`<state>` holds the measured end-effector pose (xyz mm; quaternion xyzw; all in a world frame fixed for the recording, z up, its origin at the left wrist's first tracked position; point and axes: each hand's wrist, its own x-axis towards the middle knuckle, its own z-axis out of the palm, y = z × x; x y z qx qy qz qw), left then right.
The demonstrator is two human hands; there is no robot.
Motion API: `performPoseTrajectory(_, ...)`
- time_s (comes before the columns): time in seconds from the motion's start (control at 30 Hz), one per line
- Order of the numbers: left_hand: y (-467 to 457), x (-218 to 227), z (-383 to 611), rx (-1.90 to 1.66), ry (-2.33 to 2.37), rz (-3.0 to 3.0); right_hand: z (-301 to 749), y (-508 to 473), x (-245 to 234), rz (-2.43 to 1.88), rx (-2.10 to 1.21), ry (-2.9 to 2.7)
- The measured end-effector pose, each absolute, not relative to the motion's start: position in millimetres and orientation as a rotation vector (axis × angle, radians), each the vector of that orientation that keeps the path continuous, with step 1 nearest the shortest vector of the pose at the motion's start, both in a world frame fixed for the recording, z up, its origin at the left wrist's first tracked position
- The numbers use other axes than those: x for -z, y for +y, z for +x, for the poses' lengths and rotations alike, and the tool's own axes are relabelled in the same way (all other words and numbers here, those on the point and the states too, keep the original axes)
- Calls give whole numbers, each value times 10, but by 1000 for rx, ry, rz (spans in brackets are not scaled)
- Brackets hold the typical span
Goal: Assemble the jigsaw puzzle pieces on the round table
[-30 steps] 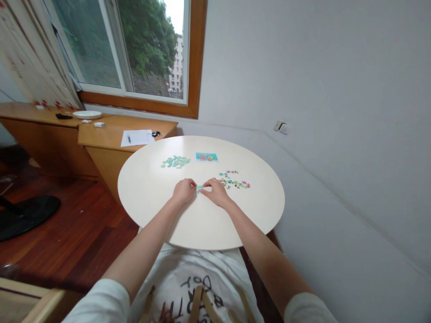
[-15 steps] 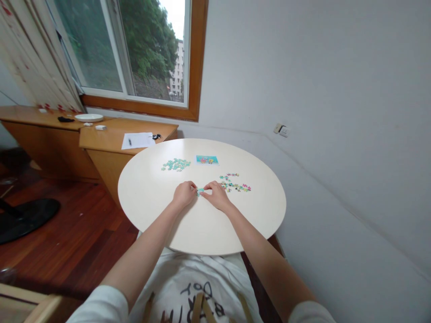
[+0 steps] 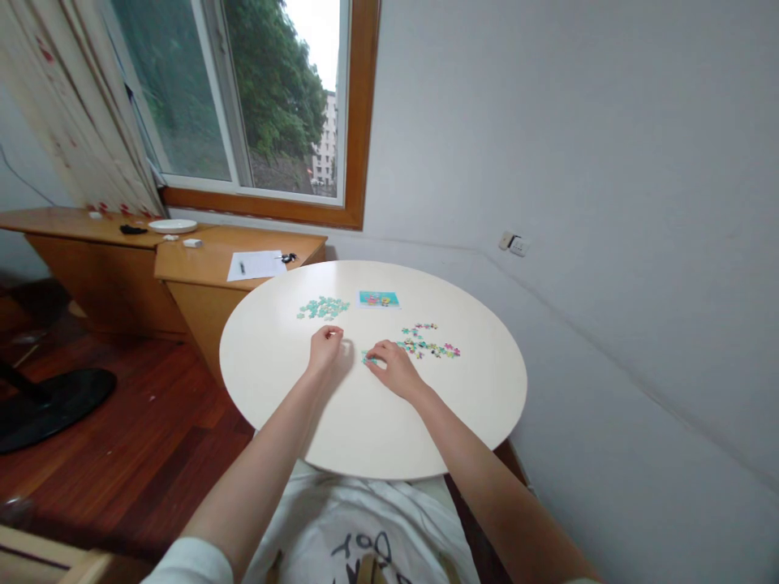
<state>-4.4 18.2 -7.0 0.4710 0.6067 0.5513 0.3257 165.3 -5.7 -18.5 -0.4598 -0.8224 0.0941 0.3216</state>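
Note:
Both my hands rest on a round cream table [image 3: 365,430]. My left hand [image 3: 326,349] has its fingers curled in a pinch, a little way left of a small teal group of joined puzzle pieces [image 3: 367,358]; what it pinches is too small to make out. My right hand [image 3: 393,368] lies with its fingertips pressed on that teal group. A heap of teal puzzle pieces [image 3: 322,307] sits further back on the left. A spread of multicoloured pieces [image 3: 427,345] lies just right of my right hand. A small picture card [image 3: 378,299] lies at the back.
A wooden cabinet [image 3: 200,284] stands behind the table on the left, with a paper sheet [image 3: 256,264], keys and a white plate [image 3: 173,226]. A window is above it. A grey wall runs close along the right. A black round base [image 3: 49,405] is on the wooden floor.
My left hand has drawn away from the teal pieces, up and to the left, while my right hand stays on them. The camera has tilted slightly.

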Motion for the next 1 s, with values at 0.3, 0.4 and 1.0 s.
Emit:
performPoseTrajectory(0.3,184,8,-62,-1574,1147,752,1596,88,194,-1368,-159,-2141)
performPoseTrajectory(0.4,169,-14,-47,-1556,1088,667,1568,132,174,-1407,-123,-2143)
performPoseTrajectory(1.0,143,-18,-19,-1510,994,514,1524,173,156,-1490,66,-2146)
